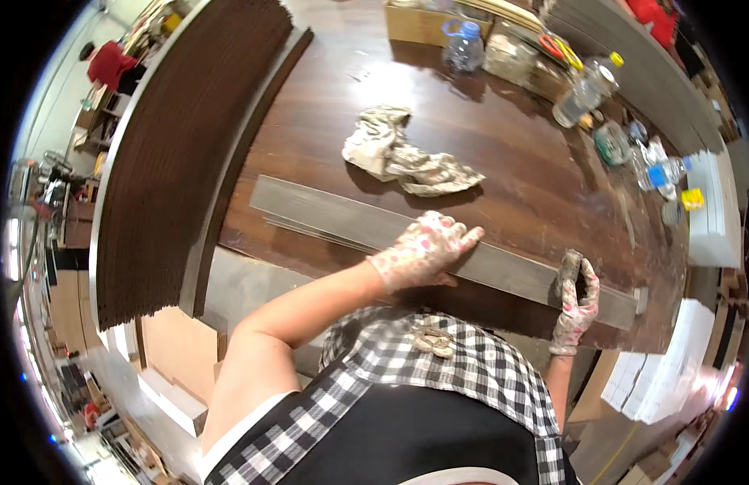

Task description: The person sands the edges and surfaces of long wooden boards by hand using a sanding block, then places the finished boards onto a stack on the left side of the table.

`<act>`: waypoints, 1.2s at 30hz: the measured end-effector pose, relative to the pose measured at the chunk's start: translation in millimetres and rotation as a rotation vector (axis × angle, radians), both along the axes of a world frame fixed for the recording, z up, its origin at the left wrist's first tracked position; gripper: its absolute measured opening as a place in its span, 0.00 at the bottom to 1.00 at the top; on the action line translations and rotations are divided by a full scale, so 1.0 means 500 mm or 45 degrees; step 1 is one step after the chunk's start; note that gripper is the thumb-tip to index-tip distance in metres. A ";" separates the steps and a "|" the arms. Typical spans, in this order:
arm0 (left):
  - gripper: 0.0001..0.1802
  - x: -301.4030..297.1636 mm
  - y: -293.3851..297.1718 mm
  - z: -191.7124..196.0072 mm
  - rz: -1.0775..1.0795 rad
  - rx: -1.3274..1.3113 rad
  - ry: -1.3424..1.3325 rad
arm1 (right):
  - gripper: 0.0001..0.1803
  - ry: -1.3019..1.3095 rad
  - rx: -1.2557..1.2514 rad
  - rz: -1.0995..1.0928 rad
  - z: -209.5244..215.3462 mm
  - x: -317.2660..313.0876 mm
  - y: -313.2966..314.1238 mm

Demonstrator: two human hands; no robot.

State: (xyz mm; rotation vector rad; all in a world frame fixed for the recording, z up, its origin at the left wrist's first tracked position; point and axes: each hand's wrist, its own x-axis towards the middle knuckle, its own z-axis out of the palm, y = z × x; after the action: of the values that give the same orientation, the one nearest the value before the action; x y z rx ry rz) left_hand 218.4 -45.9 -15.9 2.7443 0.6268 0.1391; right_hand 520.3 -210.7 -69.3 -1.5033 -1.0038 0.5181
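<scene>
A long, flat grey strip (334, 208) lies slantwise across the brown table in front of me, with the edges of other strips (310, 233) showing under its left part. My left hand (427, 250), in a pale glove with pink spots, is closed across the strip near its middle. Toward the strip's right end, my right hand (578, 303) wears a similar glove, heavily blackened at the fingers. Its fingers and thumb curl into a loop over the strip; what they hold, if anything, I cannot make out. A crumpled, stained cloth (407, 153) rests beyond the strip.
A tall row of dark strips (196, 145) stands along the table's left side. At the back are a blue-capped plastic jug (464, 50), red-and-yellow-handled scissors (562, 52) and a clear bottle (583, 99). White stacked panels (713, 210) stand at the right. A person in red (112, 69) is far left.
</scene>
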 end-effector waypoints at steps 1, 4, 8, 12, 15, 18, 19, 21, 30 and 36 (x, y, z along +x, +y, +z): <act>0.47 -0.008 -0.007 0.001 -0.002 0.023 -0.064 | 0.25 0.012 -0.040 0.093 0.040 -0.015 0.018; 0.29 -0.049 -0.074 -0.025 0.002 0.111 -0.428 | 0.24 -0.584 -0.255 0.483 0.157 -0.099 0.129; 0.19 -0.107 -0.069 -0.056 -0.131 0.064 -0.544 | 0.23 -0.775 -0.301 1.049 0.180 -0.210 0.266; 0.13 -0.107 -0.061 -0.069 -0.204 -0.187 -0.667 | 0.20 -0.804 -0.102 1.374 0.153 -0.382 0.398; 0.17 -0.082 -0.069 -0.083 -0.208 -0.443 -0.670 | 0.21 -0.944 -0.017 1.480 0.134 -0.542 0.486; 0.16 -0.040 -0.068 -0.147 -0.111 -1.274 -0.638 | 0.20 -0.909 0.016 1.514 0.118 -0.730 0.562; 0.16 -0.047 -0.037 -0.075 -0.128 -1.030 -0.366 | 0.20 -0.921 0.072 1.485 0.093 -0.769 0.593; 0.15 -0.102 -0.029 -0.034 -0.115 -1.265 -0.359 | 0.18 -0.825 -0.044 1.602 0.123 -0.862 0.618; 0.14 -0.020 -0.070 -0.165 -0.284 -1.281 -0.968 | 0.15 -0.835 0.239 1.501 0.140 -0.788 0.606; 0.15 -0.135 -0.021 -0.010 -0.139 -1.459 -0.666 | 0.17 -0.652 -0.052 1.218 0.134 -0.844 0.609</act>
State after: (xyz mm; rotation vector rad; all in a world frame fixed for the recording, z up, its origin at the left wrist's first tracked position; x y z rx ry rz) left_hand 150.7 -56.2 -21.0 1.5335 0.2554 0.3305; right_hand 98.6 93.6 -2.5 -1.1292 -2.1450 0.8282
